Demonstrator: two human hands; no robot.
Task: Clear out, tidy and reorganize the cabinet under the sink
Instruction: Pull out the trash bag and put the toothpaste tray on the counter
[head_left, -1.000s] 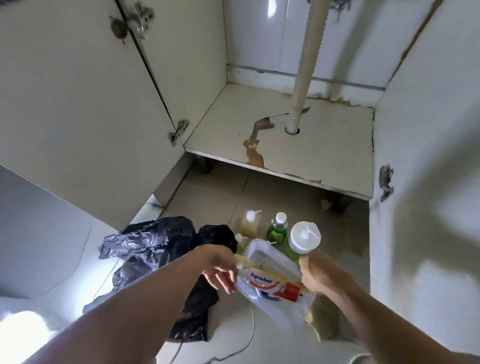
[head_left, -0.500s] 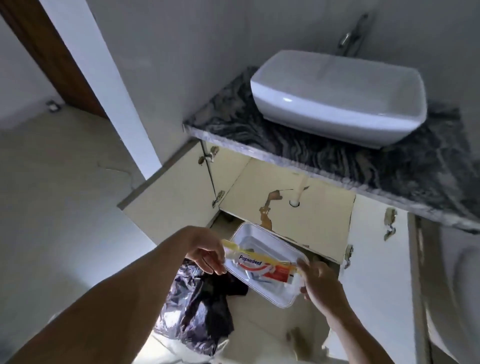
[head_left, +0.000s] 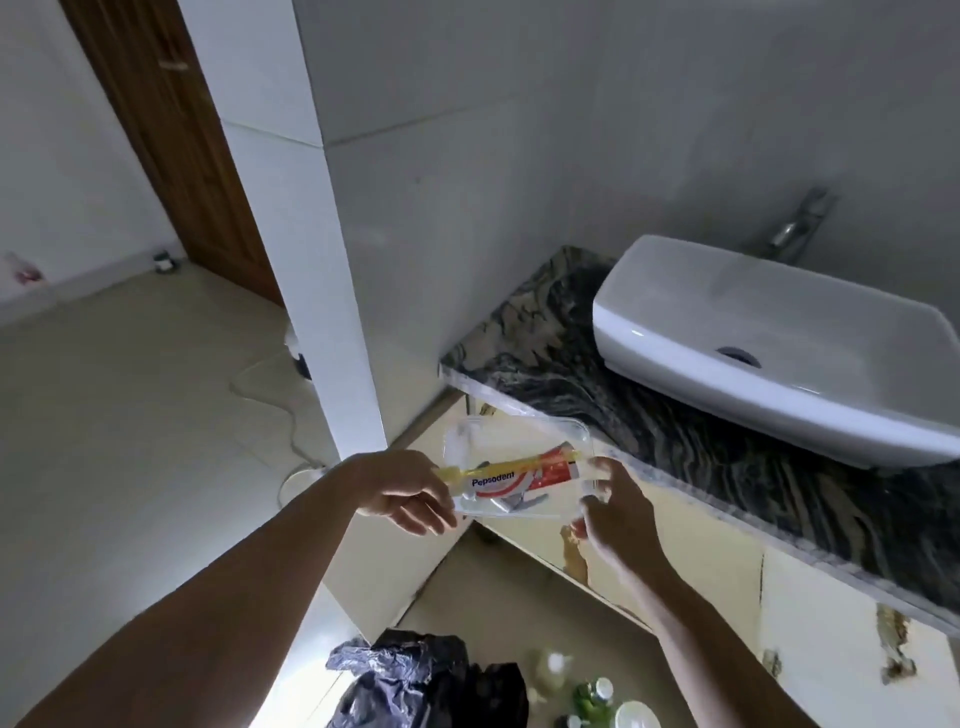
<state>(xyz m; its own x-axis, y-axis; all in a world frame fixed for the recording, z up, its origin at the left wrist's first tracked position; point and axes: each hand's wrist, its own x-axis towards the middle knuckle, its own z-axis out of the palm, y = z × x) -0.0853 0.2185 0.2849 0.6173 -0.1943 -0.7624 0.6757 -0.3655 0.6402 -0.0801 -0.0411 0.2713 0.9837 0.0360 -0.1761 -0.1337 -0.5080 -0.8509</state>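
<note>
While both hands hold it in the air, the clear plastic tray (head_left: 519, 441) hangs just in front of the near left corner of the marbled bench (head_left: 675, 415), lifted clear of the floor and of the cabinet below. The left hand (head_left: 400, 491) grips the tray's left end, fingers curled under its rim and thumb on top; the right hand (head_left: 615, 512) pinches the right end, its fingers bent round the edge. Inside the tray lies a Pepsodent toothpaste tube (head_left: 514, 478), red and white, stretched along the tray's length, and a yellow toothbrush (head_left: 498, 467) lies across it, its head end poking out by the left hand. A small grey object sits under the tube, too blurred to name. On the bench top, toward its back right, stands a white basin (head_left: 769, 353) with a dark drain hole, and a metal tap (head_left: 795, 228) rises behind it. Below the bench edge the pale cabinet (head_left: 691, 566) shows patches of peeled brown surface. On the floor (head_left: 130, 415) at the bottom of the view lie a crumpled black plastic bag (head_left: 415, 680) and, just right of it, a green bottle (head_left: 592, 696) and two white-capped bottles, partly cut off. A brown wooden door (head_left: 171, 140) stands at the far left.
</note>
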